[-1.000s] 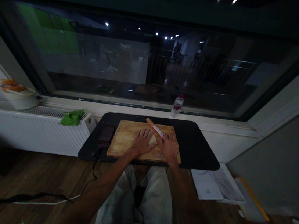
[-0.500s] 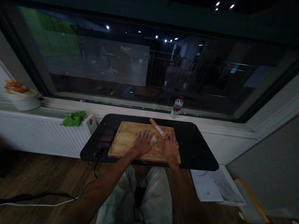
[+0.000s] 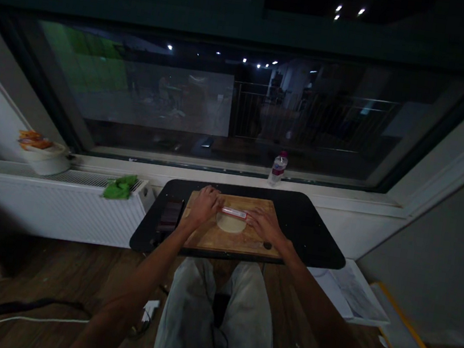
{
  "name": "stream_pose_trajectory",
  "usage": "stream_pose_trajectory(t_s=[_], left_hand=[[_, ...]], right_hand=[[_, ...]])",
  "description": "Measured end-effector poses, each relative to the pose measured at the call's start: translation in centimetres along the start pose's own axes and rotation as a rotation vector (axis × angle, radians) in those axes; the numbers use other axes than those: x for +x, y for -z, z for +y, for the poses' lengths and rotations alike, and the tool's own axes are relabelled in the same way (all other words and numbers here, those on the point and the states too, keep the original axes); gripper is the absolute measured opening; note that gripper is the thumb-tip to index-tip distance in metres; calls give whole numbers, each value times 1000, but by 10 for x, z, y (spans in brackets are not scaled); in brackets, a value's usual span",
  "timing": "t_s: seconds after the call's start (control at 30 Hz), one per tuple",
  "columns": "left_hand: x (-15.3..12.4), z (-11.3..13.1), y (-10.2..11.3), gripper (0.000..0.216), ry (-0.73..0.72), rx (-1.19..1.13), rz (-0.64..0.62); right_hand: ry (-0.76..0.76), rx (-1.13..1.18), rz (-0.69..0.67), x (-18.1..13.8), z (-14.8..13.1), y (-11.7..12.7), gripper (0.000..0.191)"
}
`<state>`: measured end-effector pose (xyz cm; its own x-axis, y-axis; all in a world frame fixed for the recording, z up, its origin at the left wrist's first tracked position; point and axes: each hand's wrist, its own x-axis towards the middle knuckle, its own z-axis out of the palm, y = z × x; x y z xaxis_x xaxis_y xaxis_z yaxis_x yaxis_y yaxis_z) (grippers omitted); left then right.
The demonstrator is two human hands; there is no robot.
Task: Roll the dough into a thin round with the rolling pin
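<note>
A rolling pin (image 3: 234, 213) with a red-and-white label round its middle lies crosswise over the far part of a flat, pale round of dough (image 3: 230, 224). My left hand (image 3: 207, 201) is closed on the pin's left end, and my right hand (image 3: 262, 221) is closed on its right end. Both ends are hidden under my fingers. Beneath the dough is a wooden cutting board (image 3: 213, 243), with a dark oval spot near its front right corner.
The board rests on a black table (image 3: 317, 243); a phone-like dark object (image 3: 170, 214) lies at its left. A water bottle (image 3: 278, 169) stands on the windowsill. Green cloth (image 3: 120, 186) and a white pot (image 3: 46, 159) sit on the radiator (image 3: 54, 206). A white box (image 3: 357, 295) is at right.
My left hand has come off the dough onto the pin's left end. The pin has turned from slanting to crosswise and moved over the dough, which now looks wider and flatter.
</note>
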<state>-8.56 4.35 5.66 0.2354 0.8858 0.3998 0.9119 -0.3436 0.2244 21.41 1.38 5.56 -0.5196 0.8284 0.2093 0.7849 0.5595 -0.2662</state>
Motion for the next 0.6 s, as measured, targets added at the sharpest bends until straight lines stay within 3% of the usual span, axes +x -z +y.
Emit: stream_pose_trajectory(t_s=[0.13,0.27,0.43,0.6], left_hand=[[-5,2,-15,27,-64,50,-140],[3,2,-23,31,-106,55,-216],[16,-2,-28,46,-115,92,-257],[7,0,-39,49,-71,41,-224]], right_hand=[[24,8,-27,-6,2,-9,41],[-76,27,20,-2,-2,-14,37],[-217,-47,45,15,-6,-12,41],[-198,-143,-39,24,-5,-13,51]])
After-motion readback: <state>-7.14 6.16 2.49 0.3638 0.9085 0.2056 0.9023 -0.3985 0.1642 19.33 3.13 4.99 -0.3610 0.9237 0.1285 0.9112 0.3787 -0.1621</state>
